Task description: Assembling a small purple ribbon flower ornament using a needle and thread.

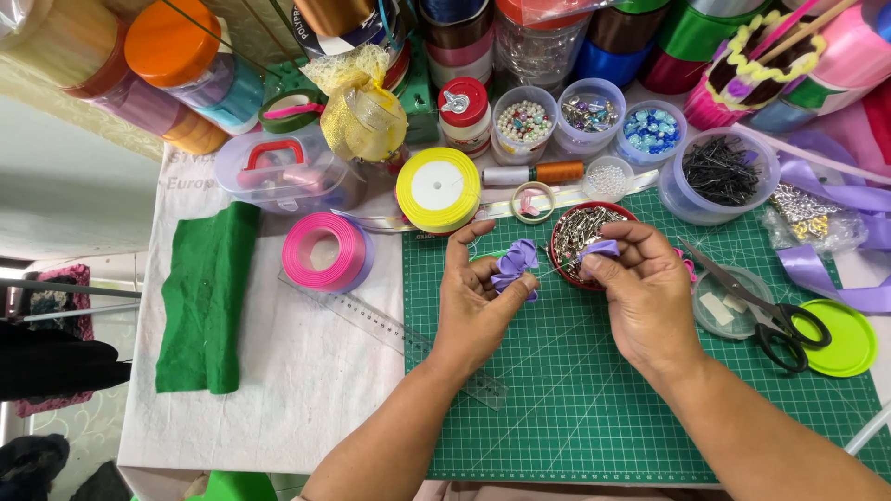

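Note:
My left hand [475,295] pinches a folded purple ribbon flower [516,266] above the green cutting mat [575,399]. My right hand [640,288] holds another small folded piece of purple ribbon [599,249] between thumb and forefinger, right beside the flower. A thin needle or pin seems to run between the two pieces. Both hands hover just in front of a red round tin [562,237] filled with metal clips.
Black scissors [766,311] and a lime lid [849,339] lie right of the hands. A clear ruler [390,329], pink ribbon spool [325,250], yellow spool [438,189] and green felt [209,297] lie left. Bead tubs [587,113], jars and ribbon rolls crowd the back.

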